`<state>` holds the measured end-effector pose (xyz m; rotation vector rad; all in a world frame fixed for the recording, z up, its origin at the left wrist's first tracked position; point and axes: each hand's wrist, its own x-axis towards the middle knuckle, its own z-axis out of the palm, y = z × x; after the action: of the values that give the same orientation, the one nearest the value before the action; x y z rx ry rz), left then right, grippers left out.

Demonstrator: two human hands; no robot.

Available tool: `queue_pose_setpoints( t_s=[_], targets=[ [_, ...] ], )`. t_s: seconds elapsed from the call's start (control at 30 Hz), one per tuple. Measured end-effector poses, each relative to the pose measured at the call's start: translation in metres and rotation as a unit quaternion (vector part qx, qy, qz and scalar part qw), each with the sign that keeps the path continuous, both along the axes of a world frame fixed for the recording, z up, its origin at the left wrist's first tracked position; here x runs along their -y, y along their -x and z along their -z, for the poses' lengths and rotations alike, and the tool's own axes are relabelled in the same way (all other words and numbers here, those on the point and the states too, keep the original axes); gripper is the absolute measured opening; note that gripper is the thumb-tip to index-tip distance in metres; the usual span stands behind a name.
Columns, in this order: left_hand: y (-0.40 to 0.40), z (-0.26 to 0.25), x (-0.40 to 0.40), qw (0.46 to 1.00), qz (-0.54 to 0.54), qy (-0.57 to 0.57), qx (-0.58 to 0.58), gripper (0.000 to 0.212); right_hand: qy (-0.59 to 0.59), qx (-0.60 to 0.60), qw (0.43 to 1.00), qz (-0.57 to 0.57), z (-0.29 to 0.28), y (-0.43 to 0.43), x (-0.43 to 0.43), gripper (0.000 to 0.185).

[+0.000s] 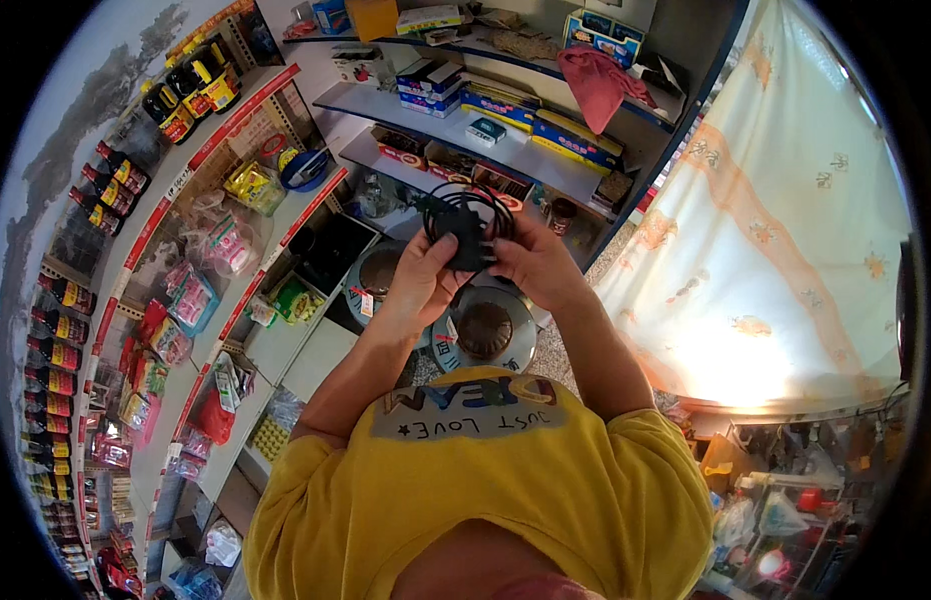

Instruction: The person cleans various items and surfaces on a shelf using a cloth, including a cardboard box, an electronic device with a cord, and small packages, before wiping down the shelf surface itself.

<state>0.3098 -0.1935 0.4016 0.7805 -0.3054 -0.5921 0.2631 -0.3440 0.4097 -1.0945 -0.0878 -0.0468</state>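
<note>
A black power adapter (462,240) with pale prongs at its right side is between my two hands, in front of my chest. Its thin black cable (504,217) is coiled in several loops around and above the body. My left hand (422,279) grips the adapter from the left, with the thumb on its face. From the right, my right hand (539,262) holds its edge by the prongs and the coil. Below the hands stands a large jar with a brown domed lid (485,330). A second lidded jar (379,271) is partly hidden behind my left hand.
Ahead, wall shelves (510,135) hold boxes, with a pink cloth (596,82) hanging over an edge. Store shelving (165,217) on the left carries sauce bottles (52,352), packets and a blue bowl (306,171). A light curtain (773,225) hangs right; a cluttered rack (788,510) stands behind right.
</note>
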Motion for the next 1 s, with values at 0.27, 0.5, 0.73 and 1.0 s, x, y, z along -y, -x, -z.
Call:
queue_pose_setpoints(
  t_s=[0.27, 0.5, 0.73, 1.0],
  targets=[
    [-0.001, -0.002, 0.007, 0.997, -0.007, -0.026, -0.076, 0.027, 0.140, -0.005, 0.987, -0.079, 0.002, 0.006, 0.016, 0.047],
    [0.000, 0.000, 0.010, 0.997, -0.025, 0.017, -0.074, 0.026, 0.274, 0.056, 0.960, -0.025, 0.000, 0.005, 0.025, 0.039],
    [-0.004, 0.007, 0.004, 0.997, 0.000, 0.051, -0.054, 0.022, 0.392, 0.073, 0.885, 0.238, 0.000, 0.003, 0.031, 0.024],
    [0.001, -0.002, 0.007, 0.998, -0.013, 0.054, 0.010, 0.026, 0.481, 0.155, 0.761, 0.407, -0.009, 0.001, 0.034, 0.012]
  ],
)
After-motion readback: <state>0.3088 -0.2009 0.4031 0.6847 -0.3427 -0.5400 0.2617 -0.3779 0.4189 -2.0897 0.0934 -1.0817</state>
